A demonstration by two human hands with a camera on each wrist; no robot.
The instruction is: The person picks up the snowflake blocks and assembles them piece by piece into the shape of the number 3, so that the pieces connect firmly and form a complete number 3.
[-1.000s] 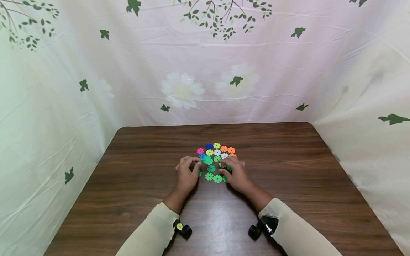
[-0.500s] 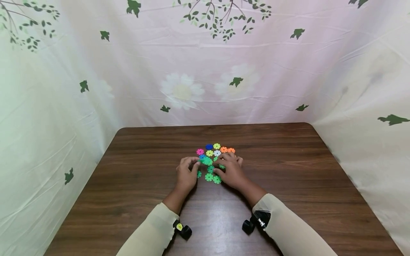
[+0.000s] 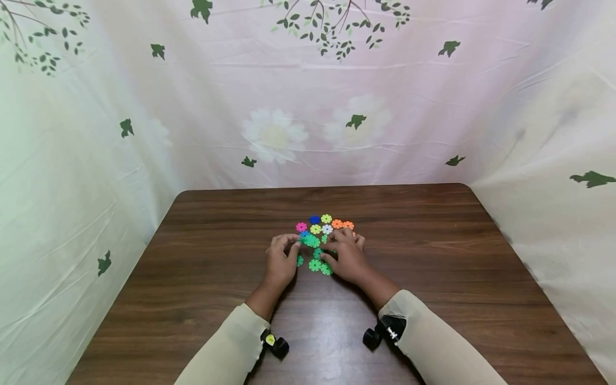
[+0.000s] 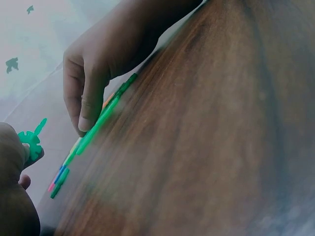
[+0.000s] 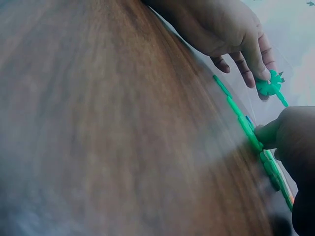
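Observation:
My left hand (image 3: pixel 283 260) pinches two joined green notched discs (image 3: pixel 312 241) between thumb and fingers, above the table. In the right wrist view one of these green discs (image 5: pixel 268 84) faces the camera, and the other stands at an angle to it. My right hand (image 3: pixel 347 255) reaches down over the green discs (image 3: pixel 315 265) lying on the table, its thumb and forefinger apart in the head view. The left wrist view has its fingertips touching the row of discs (image 4: pixel 101 120). Whether a disc is caught between them is hidden.
Beyond my hands lie more notched discs: pink (image 3: pixel 301 227), dark blue (image 3: pixel 315 220), yellow (image 3: pixel 326 218), white (image 3: pixel 327 229) and orange (image 3: pixel 348 225). The brown wooden table (image 3: pixel 216 230) extends around them. A printed cloth (image 3: pixel 308 96) hangs along its back and sides.
My right hand has shifted left and slightly forward over the discs since one second ago, covering white and green ones. It then stays nearly still. My left hand keeps its hold on the joined green discs.

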